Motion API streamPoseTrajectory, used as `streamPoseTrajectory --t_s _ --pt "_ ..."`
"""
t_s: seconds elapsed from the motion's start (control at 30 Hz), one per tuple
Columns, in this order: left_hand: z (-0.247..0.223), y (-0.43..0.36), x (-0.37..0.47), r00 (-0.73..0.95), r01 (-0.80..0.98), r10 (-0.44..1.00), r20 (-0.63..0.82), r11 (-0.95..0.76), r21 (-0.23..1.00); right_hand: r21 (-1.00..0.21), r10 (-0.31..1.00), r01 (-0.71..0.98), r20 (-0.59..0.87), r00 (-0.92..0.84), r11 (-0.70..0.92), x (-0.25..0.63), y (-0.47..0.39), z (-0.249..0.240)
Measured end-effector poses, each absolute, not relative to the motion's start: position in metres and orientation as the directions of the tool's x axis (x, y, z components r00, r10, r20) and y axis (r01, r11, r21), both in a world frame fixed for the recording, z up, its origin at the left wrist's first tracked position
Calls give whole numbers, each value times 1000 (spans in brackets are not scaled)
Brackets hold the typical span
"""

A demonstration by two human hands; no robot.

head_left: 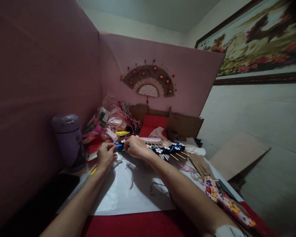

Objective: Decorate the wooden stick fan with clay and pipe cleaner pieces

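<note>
Presently, the black fan (166, 149) with white flowers and a blue wavy line lies directly at the fingers of the right hand (135, 146), and it stretches from there toward 3 o'clock, its thin sticks pointing outward. Its left end, with some blue, is next to the left hand (106, 154), which is at 8 o'clock from the right one.

As for containers, a lilac flask (67, 144) stands upright at 9 o'clock from the left hand — its top is closed, so the contents are hidden. A small brown cup (173, 135) is at 2 o'clock from the right hand, behind the fan; its inside is too dark to read. At about 1 o'clock from the left hand is a heap of pink cloth (117, 121), and a yellow tube (122, 133) lies just before it.

The left forearm comes from 7 o'clock, and its fingertips are drawn together at the fan's end — whether they pinch its edge or something small, I cannot tell. The right forearm comes from 4 o'clock; the back of this hand is up, the fingers bend down on the fan, and their grip is partly hidden, so I cannot tell it.
</note>
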State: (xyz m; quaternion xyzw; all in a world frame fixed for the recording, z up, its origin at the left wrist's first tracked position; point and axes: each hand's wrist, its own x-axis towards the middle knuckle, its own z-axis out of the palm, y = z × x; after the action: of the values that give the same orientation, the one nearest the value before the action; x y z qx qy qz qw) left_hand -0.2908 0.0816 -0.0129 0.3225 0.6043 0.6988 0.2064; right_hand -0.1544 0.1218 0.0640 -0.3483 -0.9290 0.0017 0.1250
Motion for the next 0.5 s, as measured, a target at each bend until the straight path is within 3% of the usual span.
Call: streamPoseTrajectory --t_s 0.5 --pt "-15 81 -291 -681 136 694 234 -194 972 -98 629 629 268 -730 771 -154 124 60"
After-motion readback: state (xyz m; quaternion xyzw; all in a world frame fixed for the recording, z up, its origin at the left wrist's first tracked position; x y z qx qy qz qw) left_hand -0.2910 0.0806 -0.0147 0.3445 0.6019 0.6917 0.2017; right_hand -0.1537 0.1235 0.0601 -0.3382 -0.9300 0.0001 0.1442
